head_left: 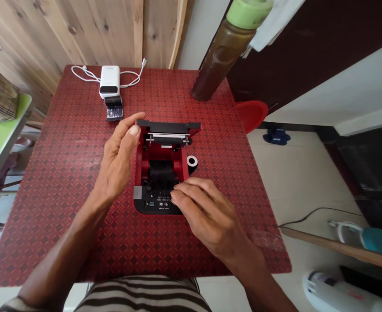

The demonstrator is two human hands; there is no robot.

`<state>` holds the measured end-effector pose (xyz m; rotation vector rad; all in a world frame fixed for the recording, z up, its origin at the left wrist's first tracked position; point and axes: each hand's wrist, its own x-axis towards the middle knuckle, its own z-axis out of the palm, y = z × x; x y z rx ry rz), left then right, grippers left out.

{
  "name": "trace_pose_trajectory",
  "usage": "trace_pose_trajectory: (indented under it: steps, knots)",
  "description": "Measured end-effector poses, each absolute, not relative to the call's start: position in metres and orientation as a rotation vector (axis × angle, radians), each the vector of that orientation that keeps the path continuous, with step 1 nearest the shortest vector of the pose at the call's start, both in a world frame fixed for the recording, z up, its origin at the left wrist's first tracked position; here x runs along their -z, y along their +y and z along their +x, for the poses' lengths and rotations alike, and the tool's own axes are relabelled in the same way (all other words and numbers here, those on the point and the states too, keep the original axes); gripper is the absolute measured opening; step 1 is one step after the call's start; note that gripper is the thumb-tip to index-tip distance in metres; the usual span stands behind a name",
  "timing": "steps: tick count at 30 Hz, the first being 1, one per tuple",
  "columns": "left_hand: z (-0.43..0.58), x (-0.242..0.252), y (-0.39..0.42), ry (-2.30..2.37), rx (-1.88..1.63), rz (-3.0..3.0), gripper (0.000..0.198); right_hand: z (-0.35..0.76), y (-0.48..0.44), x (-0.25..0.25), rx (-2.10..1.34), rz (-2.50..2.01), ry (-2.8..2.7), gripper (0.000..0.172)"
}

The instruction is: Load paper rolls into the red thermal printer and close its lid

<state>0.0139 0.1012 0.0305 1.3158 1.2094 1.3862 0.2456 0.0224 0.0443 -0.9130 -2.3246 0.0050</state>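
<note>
A red and black label printer [161,206] sits on the table with its lid [168,128] raised. A black roll [161,170] lies in its red compartment, and a black strip seems to run forward from it. My left hand [119,158] grips the lid's left corner, its thumb in front and fingers partly behind. Over the printer's front right, my right hand [207,212] has its fingers pressed together at the edge of the black part; what they pinch is hidden. Just right of the printer stands a small roll [192,162] with a white core.
On the red patterned table [73,182], a white power bank [109,81] with a cable lies at the back left, near a black strip piece [114,108]. A tall bottle [221,56] with a green cap stands at the back right. A red stool [252,115] is beside the table.
</note>
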Motion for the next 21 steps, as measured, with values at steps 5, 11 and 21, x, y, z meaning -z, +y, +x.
trace_pose_trajectory:
  steps: [5,11,21]
  knots:
    - [0.016,-0.037,0.090,1.175,-1.439,1.336,0.034,0.247,0.017,-0.047,-0.053,-0.923,-2.290,0.018]
    - [0.017,-0.033,0.055,1.335,-1.356,1.303,0.023,0.243,0.013,-0.043,0.037,-0.924,-2.283,0.020]
    - [0.020,-0.014,0.026,1.230,-1.167,0.943,0.065,0.242,0.012,-0.041,0.082,-1.054,-2.240,0.019]
